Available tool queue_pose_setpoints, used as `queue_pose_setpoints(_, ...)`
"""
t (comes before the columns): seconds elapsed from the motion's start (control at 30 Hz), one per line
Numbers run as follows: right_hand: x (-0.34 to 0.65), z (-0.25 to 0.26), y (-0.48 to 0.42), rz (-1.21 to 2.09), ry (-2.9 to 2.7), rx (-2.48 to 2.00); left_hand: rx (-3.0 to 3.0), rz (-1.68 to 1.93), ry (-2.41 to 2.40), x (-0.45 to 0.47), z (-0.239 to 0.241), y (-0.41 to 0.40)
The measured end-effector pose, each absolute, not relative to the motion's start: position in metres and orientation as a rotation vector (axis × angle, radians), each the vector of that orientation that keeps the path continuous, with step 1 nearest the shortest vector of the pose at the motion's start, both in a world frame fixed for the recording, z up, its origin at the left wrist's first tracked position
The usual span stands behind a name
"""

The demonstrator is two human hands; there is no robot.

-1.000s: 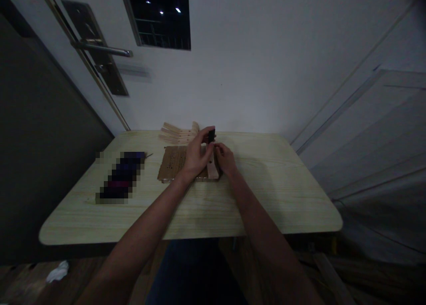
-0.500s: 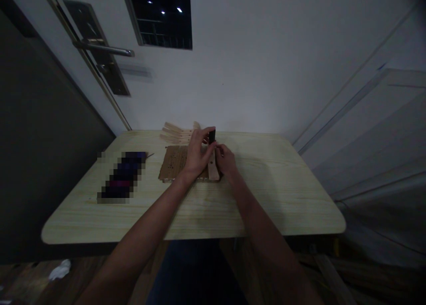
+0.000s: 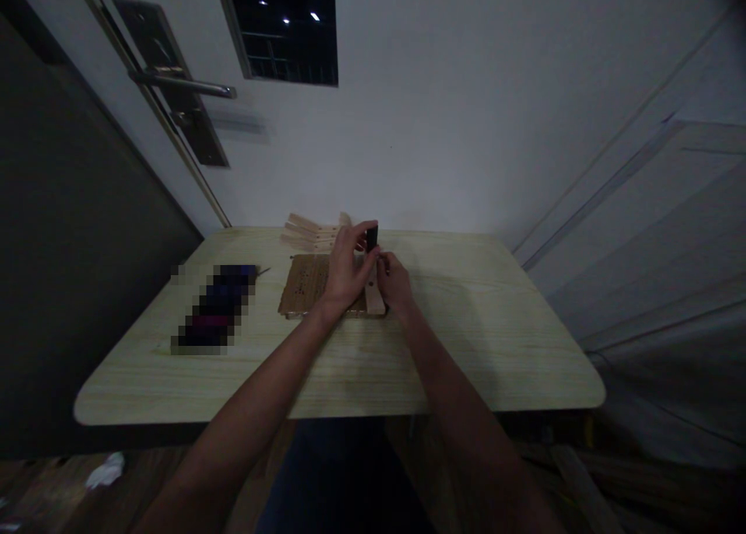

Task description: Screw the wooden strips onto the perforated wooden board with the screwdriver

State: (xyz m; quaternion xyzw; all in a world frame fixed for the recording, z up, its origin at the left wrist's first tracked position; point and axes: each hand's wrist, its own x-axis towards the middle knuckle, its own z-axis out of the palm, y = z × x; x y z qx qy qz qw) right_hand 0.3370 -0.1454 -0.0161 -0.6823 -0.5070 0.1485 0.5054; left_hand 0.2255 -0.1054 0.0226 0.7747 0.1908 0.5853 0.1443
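A small black rectangular block (image 3: 372, 237) stands upright between the thumb and fingers of my left hand (image 3: 346, 270). Its lower end is hidden by my fingers, so what it rests on cannot be seen. Just below, a pale wooden piece with a dark hole (image 3: 374, 297) lies along the right side of a brown cardboard sheet (image 3: 304, 284). Close against that wooden piece, my right hand (image 3: 396, 279) is closed with its fingertips pinched together; whatever they hold is too small or covered to make out.
Several pale wooden strips with holes (image 3: 303, 229) lie fanned out behind the cardboard. A dark blurred-out object (image 3: 215, 308) is at the left of the light wood table (image 3: 495, 363). A white door with a metal handle (image 3: 198, 88) rises behind the table.
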Motion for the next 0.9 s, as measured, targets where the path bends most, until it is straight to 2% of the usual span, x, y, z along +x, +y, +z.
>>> queue_pose_setpoints(0.9, 0.3376, -0.0194, -0.1449, 0.358, -1.212, -1.607, 2.228, 1.584, 0.445, 0.2248, 0.0247, -0.1078)
